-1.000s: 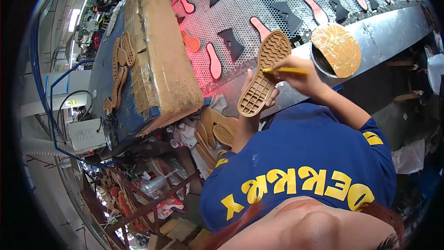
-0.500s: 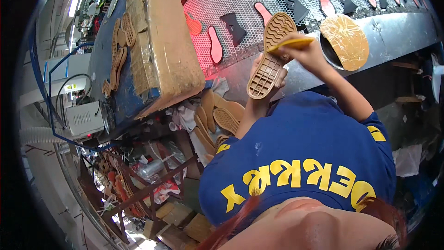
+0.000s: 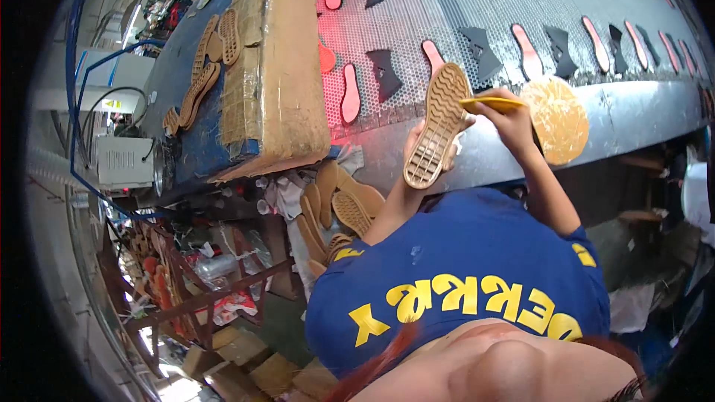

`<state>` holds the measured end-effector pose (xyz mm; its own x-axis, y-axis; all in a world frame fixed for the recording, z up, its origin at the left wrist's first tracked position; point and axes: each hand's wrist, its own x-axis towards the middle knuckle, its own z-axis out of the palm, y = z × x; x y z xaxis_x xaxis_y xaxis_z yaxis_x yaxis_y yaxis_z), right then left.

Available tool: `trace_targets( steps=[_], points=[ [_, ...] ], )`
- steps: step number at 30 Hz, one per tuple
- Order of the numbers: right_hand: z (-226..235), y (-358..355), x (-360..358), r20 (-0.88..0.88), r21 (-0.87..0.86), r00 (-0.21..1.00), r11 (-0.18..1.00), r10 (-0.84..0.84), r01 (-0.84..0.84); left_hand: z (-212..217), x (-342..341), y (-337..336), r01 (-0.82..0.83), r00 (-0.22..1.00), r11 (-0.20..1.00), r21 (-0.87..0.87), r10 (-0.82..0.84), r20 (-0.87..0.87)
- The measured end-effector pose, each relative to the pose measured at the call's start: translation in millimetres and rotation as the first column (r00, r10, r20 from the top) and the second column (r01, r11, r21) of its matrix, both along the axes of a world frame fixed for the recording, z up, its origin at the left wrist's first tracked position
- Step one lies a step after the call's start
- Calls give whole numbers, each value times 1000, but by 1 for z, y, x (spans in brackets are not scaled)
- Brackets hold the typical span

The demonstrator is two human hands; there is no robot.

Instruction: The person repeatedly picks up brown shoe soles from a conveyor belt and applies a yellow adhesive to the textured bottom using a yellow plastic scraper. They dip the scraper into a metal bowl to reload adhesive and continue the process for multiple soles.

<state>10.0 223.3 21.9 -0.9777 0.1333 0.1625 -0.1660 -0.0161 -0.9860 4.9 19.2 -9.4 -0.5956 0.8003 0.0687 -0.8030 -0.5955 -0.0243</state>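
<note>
A tan rubber shoe outsole with a wavy and gridded tread is held upright in front of the chest, tread side toward the camera, its toe end pointing to the far side. It is grasped from behind by the left hand, of which only the fingers curled around the lower left edge can be seen. A yellow flat-handled brush is pinched in the closed right hand, and its tip is laid against the upper right edge of the outsole.

Just right of the right hand, a round tin crusted with dried yellowish glue is seen on the grey metal edge of a mesh conveyor belt. On the belt, on the far side, pink insole-shaped pieces and dark grey cut pieces are spread out apart from one another. To the left, a long cardboard box wrapped in clear tape is set on a blue table, with more tan outsoles lying beside it. Nearer, below the table edge, a stack of further tan outsoles is seen next to the left forearm.
</note>
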Motion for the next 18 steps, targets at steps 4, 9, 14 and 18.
trace_targets(
  steps=[4, 9, 14, 18],
  points=[
    [-25, 51, 31, 182, -133, 953, 955, -241, 267, -4, -4, 1, -98, 995, 993, -60, 96, -41],
    [-65, 93, 85, 314, -240, 878, 865, -360, 441, -56, -74, -10, -555, 802, 775, -302, 401, -443],
    [-65, 112, 103, 348, -168, 848, 864, -399, 475, -81, -255, -80, -481, 818, 812, 330, 551, -166],
    [-57, 100, 99, 347, -177, 857, 871, -381, 458, -128, -248, -71, -673, 286, 263, -691, 954, 84]
  ],
)
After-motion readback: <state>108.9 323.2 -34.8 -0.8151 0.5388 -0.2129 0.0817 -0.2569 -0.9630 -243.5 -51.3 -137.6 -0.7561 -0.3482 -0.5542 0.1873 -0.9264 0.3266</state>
